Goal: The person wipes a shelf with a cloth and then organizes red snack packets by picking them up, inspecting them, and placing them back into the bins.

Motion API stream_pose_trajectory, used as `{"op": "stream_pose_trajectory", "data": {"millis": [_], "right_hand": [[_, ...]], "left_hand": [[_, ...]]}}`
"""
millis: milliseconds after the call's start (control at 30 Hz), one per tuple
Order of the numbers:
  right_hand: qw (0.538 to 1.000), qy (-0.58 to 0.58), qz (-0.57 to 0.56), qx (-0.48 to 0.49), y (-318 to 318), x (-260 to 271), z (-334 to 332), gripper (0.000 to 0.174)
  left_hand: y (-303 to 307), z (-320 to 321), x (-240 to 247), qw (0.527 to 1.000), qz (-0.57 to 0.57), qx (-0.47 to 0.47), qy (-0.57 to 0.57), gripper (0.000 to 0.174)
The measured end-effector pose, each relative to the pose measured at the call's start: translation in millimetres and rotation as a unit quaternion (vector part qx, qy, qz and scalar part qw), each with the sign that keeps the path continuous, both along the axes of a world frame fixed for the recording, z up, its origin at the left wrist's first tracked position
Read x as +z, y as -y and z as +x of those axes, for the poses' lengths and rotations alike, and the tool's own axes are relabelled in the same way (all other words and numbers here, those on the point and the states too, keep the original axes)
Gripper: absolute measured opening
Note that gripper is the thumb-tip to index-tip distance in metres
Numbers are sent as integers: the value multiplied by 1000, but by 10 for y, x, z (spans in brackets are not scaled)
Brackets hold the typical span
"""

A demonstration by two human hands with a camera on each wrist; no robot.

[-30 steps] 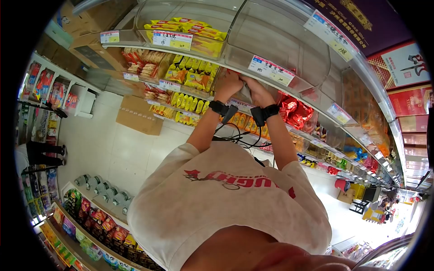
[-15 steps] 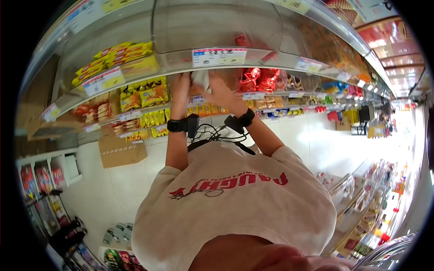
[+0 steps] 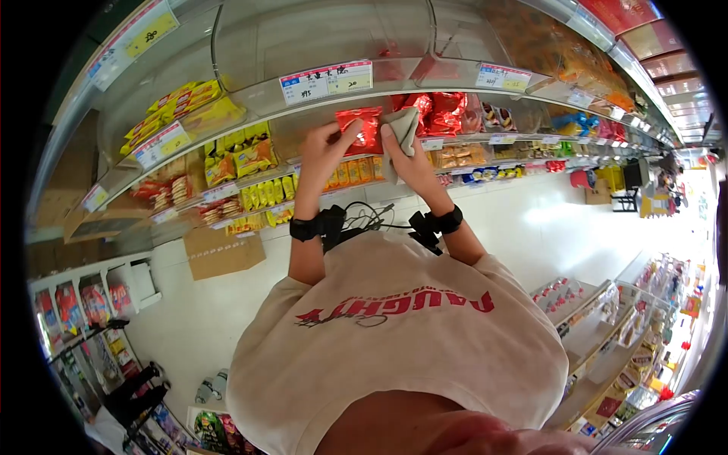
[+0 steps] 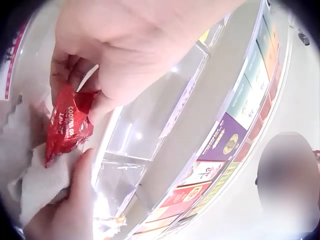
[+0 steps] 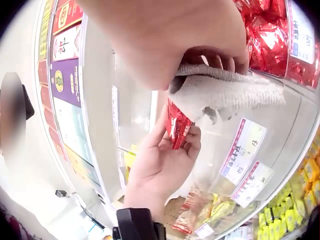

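My left hand (image 3: 321, 158) pinches a shiny red foil packet (image 3: 359, 129) between thumb and fingers. White lettering shows on the packet in the left wrist view. Beside it, my right hand (image 3: 412, 168) grips a folded grey-white cloth (image 3: 402, 127), with the thumb lying over it. In the right wrist view the cloth (image 5: 225, 95) has dark smudges and hangs from the curled fingers, overlapping the packet's upper end (image 5: 178, 122). Both hands are held in front of the shelf's lower tiers, below a price label (image 3: 326, 82).
Clear shelf bins hold yellow packets (image 3: 186, 98) above and more yellow bags (image 3: 254, 157) below, on the left. Red foil packets (image 3: 447, 114) fill a bin right of my hands. A cardboard box (image 3: 224, 254) is on the floor. Black cables (image 3: 364, 216) hang between my wrists.
Both hands have come out from under the upper shelf edge, and the red packet now shows in the left hand. The view has swung to the right along the shelves.
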State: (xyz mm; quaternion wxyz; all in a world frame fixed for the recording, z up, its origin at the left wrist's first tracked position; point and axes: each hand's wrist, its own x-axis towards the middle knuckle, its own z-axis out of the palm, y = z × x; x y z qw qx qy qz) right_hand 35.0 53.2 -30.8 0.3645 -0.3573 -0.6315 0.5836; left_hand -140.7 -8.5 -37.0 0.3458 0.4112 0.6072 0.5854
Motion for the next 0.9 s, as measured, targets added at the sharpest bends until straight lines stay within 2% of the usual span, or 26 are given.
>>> {"op": "stream_pose_trajectory", "data": {"millis": [67, 100, 267, 300, 433, 500, 600, 633, 733, 767, 900], "right_hand": [[998, 2, -30, 51, 45, 104, 68, 22], [998, -45, -4, 54, 48, 100, 82, 20], [996, -53, 24, 61, -73, 132, 429, 19], [997, -47, 21, 58, -82, 153, 521, 20], [996, -55, 30, 68, -131, 228, 901, 26], [995, -37, 9, 88, -221, 114, 1152, 33], [992, -15, -119, 31, -398, 90, 1464, 40], [991, -42, -126, 11, -437, 95, 1529, 46], [988, -73, -138, -18, -378, 146, 1641, 43], [993, -95, -72, -11, -362, 149, 1665, 35], [986, -149, -65, -44, -404, 107, 1901, 22]], "left_hand": [[4, 167, 132, 999, 24, -11, 26, 31], [3, 270, 192, 998, 40, -11, 45, 31], [29, 516, 265, 999, 17, -23, 45, 28], [29, 574, 316, 996, 7, -51, 76, 27], [-4, 940, 436, 986, 55, -63, 145, 32], [-53, 1086, 393, 990, 60, -46, 121, 26], [-92, 1247, 379, 998, 21, -44, 41, 23], [-99, 1317, 383, 999, 1, -48, 7, 23], [-192, 1711, 405, 997, -10, -57, -48, 17], [-244, 1785, 312, 995, 17, -42, -86, 22], [-330, 2198, 214, 996, 55, 51, -55, 35]]}}
